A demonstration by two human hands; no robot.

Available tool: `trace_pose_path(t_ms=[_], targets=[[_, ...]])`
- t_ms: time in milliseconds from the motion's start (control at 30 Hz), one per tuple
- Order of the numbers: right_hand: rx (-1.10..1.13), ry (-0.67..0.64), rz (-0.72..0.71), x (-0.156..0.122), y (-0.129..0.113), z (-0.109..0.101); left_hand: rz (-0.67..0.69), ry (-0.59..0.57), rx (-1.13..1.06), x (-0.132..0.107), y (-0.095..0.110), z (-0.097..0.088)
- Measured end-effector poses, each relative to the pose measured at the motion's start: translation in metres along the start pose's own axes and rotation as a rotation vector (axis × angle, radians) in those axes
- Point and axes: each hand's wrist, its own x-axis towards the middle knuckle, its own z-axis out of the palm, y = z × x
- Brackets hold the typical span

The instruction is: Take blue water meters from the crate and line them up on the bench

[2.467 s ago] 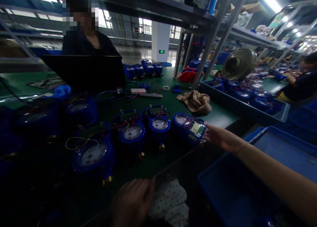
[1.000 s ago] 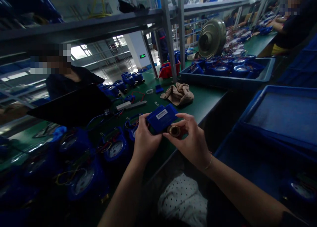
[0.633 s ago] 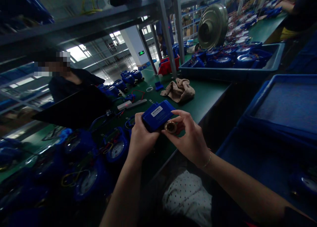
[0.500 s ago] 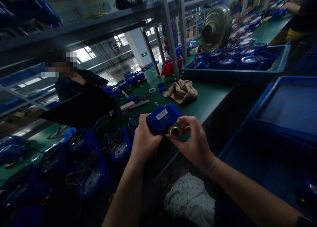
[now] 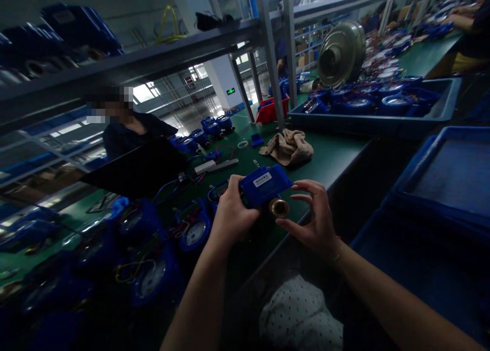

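I hold a blue water meter [image 5: 264,185] over the front edge of the green bench [image 5: 329,159], its white-labelled underside facing up and its brass threaded end [image 5: 278,207] pointing at me. My left hand [image 5: 233,215] is wrapped round the meter's left side. My right hand [image 5: 316,220] is curled at the right: the forefinger tip touches the blue casing's corner and the thumb sits just under the brass end. Below my hands is my dotted garment.
More open blue meters [image 5: 191,228] with loose wires lie in a row at left. A beige rag [image 5: 288,147] lies behind, near a grey tray of meters [image 5: 377,106] and a brass-coloured disc [image 5: 341,52]. Blue bins [image 5: 440,182] stand right. A person sits opposite behind a black screen [image 5: 138,169].
2.5 s ago my right hand reached for a meter on the bench; both hands then brought it up and turned it over. Since half a second ago the right fingers have loosened off the brass end.
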Motion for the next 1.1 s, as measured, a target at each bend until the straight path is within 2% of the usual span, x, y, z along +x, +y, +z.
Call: trace_pose_path(t_ms=[100, 167, 333, 433, 633, 833, 1100], targets=[[0.009, -0.122, -0.093, 0.021, 0.01, -0.012, -0.026, -0.009, -0.021, 0.007, -0.007, -0.004], [-0.014, -0.151, -0.126, 0.04, 0.016, -0.015, -0.045, -0.005, -0.026, 0.012, -0.013, -0.008], [-0.113, -0.368, -0.256, 0.087, 0.027, -0.008, -0.054, -0.022, -0.053, 0.024, -0.026, -0.014], [-0.142, -0.472, -0.297, 0.103, 0.029, -0.003, -0.039, -0.051, -0.077, 0.026, -0.029, -0.015], [-0.179, -0.547, -0.333, 0.109, 0.026, -0.004, -0.04, -0.073, -0.053, 0.021, -0.029, -0.019], [-0.22, -0.508, -0.356, 0.104, 0.028, -0.009, 0.005, -0.041, -0.068, 0.02, -0.024, -0.016], [-0.209, -0.503, -0.309, 0.099, 0.032, -0.012, 0.077, -0.054, -0.115, 0.017, -0.015, -0.012]])
